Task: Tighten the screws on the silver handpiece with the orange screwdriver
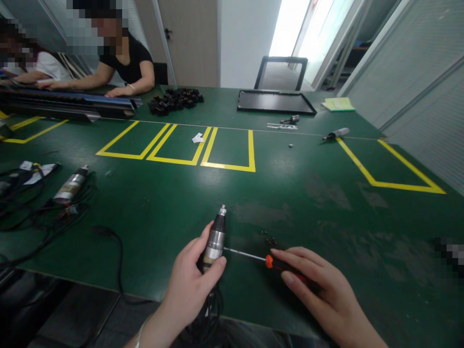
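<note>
My left hand is closed around an electric screwdriver, its metal nose pointing away from me and its cable hanging below toward the table edge. In my right hand is a hand screwdriver with an orange and black handle. The thin shaft points left, and its tip meets the side of the electric screwdriver's metal body. Several small screws lie on the green table just beyond the handle.
Another electric screwdriver lies among tangled black cables at left. Yellow tape outlines mark the table. Farther off are a black frame panel, a pile of black parts, a third screwdriver and two seated people.
</note>
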### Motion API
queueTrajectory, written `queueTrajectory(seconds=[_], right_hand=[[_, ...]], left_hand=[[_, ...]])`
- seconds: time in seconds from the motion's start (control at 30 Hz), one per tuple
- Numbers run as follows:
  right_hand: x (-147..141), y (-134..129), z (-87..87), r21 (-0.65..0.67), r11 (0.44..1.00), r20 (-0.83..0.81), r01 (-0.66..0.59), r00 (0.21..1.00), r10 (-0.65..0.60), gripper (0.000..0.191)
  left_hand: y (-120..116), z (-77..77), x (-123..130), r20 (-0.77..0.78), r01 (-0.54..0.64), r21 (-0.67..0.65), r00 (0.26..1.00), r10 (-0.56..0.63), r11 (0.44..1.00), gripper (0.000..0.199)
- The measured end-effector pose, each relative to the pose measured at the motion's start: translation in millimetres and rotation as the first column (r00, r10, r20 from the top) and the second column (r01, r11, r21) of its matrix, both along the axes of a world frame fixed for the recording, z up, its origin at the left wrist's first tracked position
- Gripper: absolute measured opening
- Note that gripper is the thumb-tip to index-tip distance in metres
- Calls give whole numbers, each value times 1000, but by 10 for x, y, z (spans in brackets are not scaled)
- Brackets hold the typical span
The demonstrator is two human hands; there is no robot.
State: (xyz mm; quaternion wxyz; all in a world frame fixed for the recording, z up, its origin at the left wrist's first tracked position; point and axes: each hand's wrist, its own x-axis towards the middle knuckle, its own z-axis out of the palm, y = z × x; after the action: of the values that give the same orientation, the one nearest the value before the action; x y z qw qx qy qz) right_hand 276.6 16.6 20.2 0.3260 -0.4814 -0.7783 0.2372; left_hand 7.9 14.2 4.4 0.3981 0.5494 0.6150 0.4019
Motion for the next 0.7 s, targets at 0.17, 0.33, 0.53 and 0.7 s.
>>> queueTrajectory(seconds=[0.17,0.33,0.53,0.7], right_hand=[[41,-24,-69,1,996,14,88,996,-88,52],[46,-30,-73,12,997,-34,80,996,-80,61],[43,-7,-61,35,997,-29,75,997,-74,40],[29,22,-49,-20,999,-37,44,998,-44,27]], left_hand=[[-2,2,-3,-10,5,2,1000,-5,1000,61],[-15,2,-3,-14,-2,5,1000,2,1000,61],[-13,-4,0,-3,1,-6,1000,-1,1000,61],[-7,-18,-2,-4,5,-13,1000,-5,1000,61]])
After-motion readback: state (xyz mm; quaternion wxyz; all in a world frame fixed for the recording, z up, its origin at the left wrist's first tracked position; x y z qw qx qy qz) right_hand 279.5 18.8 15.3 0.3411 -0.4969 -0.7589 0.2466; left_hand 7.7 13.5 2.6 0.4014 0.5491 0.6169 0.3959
